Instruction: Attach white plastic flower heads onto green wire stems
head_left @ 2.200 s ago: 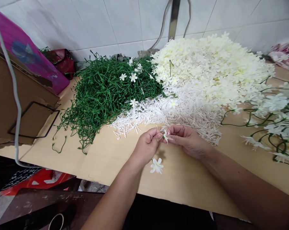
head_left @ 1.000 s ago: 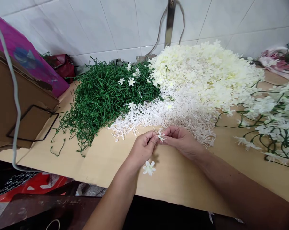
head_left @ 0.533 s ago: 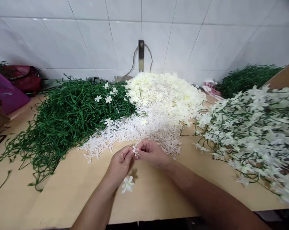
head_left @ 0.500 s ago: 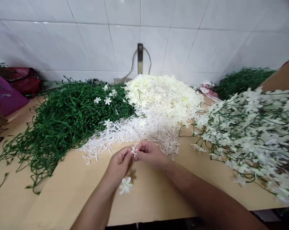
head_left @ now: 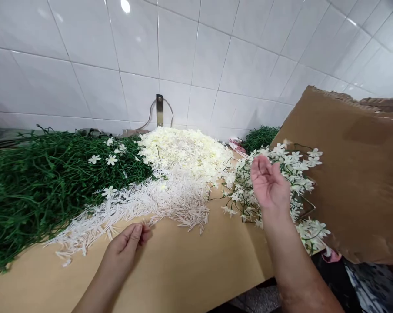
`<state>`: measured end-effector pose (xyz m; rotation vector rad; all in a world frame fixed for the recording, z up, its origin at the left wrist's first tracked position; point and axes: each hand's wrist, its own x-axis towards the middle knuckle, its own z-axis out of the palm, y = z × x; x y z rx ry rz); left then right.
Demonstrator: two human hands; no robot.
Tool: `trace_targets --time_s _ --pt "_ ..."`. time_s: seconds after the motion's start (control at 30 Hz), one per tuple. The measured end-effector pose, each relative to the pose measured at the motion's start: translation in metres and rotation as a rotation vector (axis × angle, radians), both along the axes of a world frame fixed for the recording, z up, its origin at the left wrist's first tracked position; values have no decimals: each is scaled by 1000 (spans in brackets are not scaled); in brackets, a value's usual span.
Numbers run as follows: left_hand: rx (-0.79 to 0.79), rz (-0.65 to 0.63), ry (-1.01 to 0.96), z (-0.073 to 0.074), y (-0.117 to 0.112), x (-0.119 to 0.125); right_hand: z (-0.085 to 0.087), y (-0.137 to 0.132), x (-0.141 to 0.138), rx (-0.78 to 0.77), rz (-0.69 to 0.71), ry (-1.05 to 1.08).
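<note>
My left hand (head_left: 127, 243) is closed in a pinch just above the tabletop, its fingertips by the near edge of a heap of thin white stamen pieces (head_left: 170, 195). Whatever is between those fingers is too small to make out. On the right, my right hand (head_left: 271, 184) is open, palm turned up and fingers spread, holding nothing. It is over a pile of white artificial flowers on green stems (head_left: 245, 191), partly hiding them. Cream-white petals (head_left: 183, 150) form a mound behind the stamens. Green plastic stems (head_left: 53, 174) are heaped at left, with a few white flowers (head_left: 111, 160) on top.
A large cardboard sheet (head_left: 356, 174) stands tilted at the right, beside the flower pile. The tabletop (head_left: 190, 265) ends at a slanting front edge. More green stems (head_left: 261, 137) lie at the back right. A tiled wall (head_left: 190, 56) with a metal bracket (head_left: 159, 111) rises behind.
The view has turned right. My hands have parted: the right moved right over the flower pile and opened. The flower held between them and the one on the table are gone from sight.
</note>
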<state>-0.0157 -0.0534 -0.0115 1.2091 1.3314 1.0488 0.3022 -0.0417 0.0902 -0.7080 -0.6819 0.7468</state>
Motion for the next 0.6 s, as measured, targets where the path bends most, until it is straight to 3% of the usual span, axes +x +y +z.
trace_targets --time_s 0.1,0.23,0.33,0.47,0.6 --pt "32 -28 49 0 -1 2 -18 -1 -18 -163 215 18" --pt "60 -87 121 0 -3 2 -48 -10 -78 -301 442 -53" --pt "67 -94 163 2 -6 3 -54 -18 -114 -338 586 -463" --pt "105 -100 139 1 -8 4 -58 -17 -130 -159 486 -1228" --pt "143 -118 150 -6 -8 3 -78 -5 -125 -82 186 -1576"
